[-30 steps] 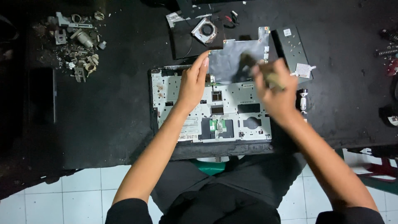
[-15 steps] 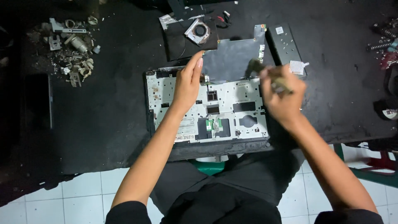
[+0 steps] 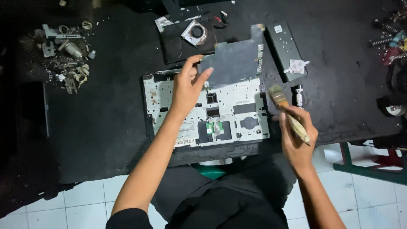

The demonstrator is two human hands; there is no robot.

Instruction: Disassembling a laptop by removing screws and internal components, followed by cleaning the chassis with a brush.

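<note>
An opened laptop base (image 3: 237, 116), silver-white inside with dark cut-outs, lies on the black table in front of me. My left hand (image 3: 186, 91) rests flat on its upper left part, and its fingertips touch a grey metal sheet (image 3: 233, 63) that covers the far side of the base. My right hand (image 3: 296, 135) is off the base's right edge, gripping a small paintbrush (image 3: 288, 112) by the handle, bristles pointing away from me.
A cooling fan (image 3: 195, 32) sits on a dark panel behind the base. A dark rectangular battery-like block (image 3: 286, 48) lies at the right. Loose metal parts and screws (image 3: 68, 53) are heaped at the far left. Springs and tools (image 3: 388, 40) crowd the right edge. White floor tiles show below.
My right hand has drawn the brush off the base, rightward and toward me, past its right edge. My left hand stays on the base's upper left.
</note>
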